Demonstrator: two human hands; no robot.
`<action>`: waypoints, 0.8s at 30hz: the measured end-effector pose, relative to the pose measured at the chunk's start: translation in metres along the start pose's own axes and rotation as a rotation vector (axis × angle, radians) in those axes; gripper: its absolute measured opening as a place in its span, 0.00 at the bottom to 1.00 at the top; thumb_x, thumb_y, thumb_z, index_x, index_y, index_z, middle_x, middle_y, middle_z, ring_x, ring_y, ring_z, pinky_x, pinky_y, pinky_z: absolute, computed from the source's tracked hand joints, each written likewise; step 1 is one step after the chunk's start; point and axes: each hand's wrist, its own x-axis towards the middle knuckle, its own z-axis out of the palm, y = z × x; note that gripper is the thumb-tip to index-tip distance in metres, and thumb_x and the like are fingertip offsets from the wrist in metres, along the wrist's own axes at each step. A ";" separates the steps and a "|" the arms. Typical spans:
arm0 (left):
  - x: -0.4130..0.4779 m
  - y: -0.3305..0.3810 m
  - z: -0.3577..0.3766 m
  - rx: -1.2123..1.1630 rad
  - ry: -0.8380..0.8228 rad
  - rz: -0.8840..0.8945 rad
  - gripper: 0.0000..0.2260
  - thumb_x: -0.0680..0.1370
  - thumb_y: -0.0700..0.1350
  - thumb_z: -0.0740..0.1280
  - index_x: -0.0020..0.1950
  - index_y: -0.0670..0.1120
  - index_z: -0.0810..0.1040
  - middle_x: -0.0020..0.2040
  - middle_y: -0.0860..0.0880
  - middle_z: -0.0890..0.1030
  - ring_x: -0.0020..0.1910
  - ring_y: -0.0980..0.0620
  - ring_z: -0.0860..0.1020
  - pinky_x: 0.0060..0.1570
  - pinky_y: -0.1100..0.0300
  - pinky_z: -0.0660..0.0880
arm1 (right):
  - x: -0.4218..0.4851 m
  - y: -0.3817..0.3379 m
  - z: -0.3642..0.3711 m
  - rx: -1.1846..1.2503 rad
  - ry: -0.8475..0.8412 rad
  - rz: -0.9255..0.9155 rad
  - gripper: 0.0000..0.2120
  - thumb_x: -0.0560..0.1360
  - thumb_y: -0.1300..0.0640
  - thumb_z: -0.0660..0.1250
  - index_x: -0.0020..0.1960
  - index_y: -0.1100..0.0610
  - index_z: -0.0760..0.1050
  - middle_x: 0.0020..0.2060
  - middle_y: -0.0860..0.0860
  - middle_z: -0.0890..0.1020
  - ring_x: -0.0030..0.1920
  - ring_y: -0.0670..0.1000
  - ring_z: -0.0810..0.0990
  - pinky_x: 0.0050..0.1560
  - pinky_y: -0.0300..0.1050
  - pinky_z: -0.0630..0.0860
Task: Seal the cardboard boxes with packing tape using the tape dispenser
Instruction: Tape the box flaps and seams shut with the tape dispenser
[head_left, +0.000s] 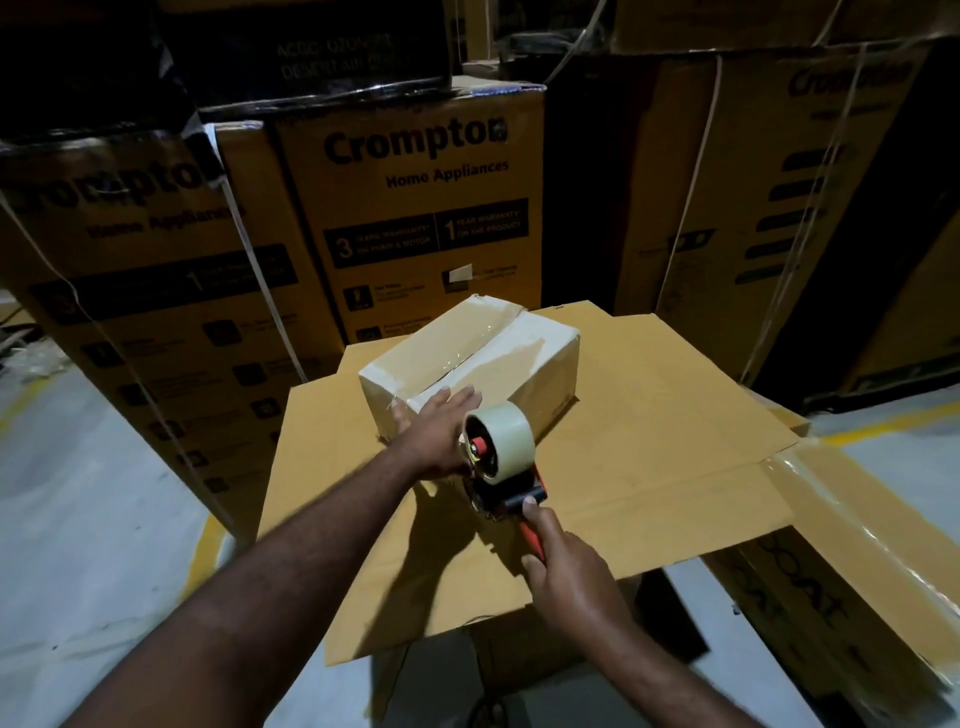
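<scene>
Cardboard box (467, 364), closed and taped along its top seam, contents hidden, sits on a flattened cardboard sheet (665, 447). Left hand (436, 434) presses flat on its near edge; right hand (569, 577) grips the tape dispenser (496, 457) just beside it. Crompton cartons (415, 208) stand behind.

flattened cardboard sheet (649, 441) as work surface, flaps spread wide, support beneath hidden. small cardboard box (467, 358), glossy with tape, sitting directly on it toward far left. grey floor (78, 519) below, yellow line (205, 545) painted on it. tall printed cartons (415, 208) standing on floor just behind sheet.
</scene>
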 end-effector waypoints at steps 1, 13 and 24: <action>-0.002 0.001 0.002 0.012 0.004 -0.003 0.50 0.71 0.60 0.76 0.83 0.57 0.47 0.83 0.58 0.45 0.82 0.51 0.42 0.69 0.22 0.36 | -0.001 0.004 0.002 0.026 -0.013 0.012 0.29 0.82 0.50 0.62 0.76 0.37 0.50 0.56 0.48 0.78 0.52 0.48 0.78 0.52 0.46 0.79; 0.010 -0.009 -0.005 0.059 -0.061 0.043 0.37 0.79 0.73 0.50 0.83 0.60 0.43 0.83 0.58 0.41 0.82 0.50 0.40 0.68 0.24 0.32 | 0.024 0.050 -0.037 0.638 -0.003 0.318 0.24 0.82 0.55 0.63 0.74 0.41 0.61 0.49 0.57 0.82 0.40 0.55 0.83 0.40 0.52 0.83; 0.037 -0.078 -0.025 0.116 0.054 -0.003 0.30 0.81 0.69 0.48 0.82 0.64 0.47 0.83 0.61 0.46 0.82 0.53 0.44 0.70 0.25 0.32 | 0.086 0.056 -0.042 0.961 0.016 0.407 0.18 0.82 0.57 0.63 0.70 0.49 0.67 0.40 0.60 0.82 0.35 0.54 0.79 0.32 0.46 0.77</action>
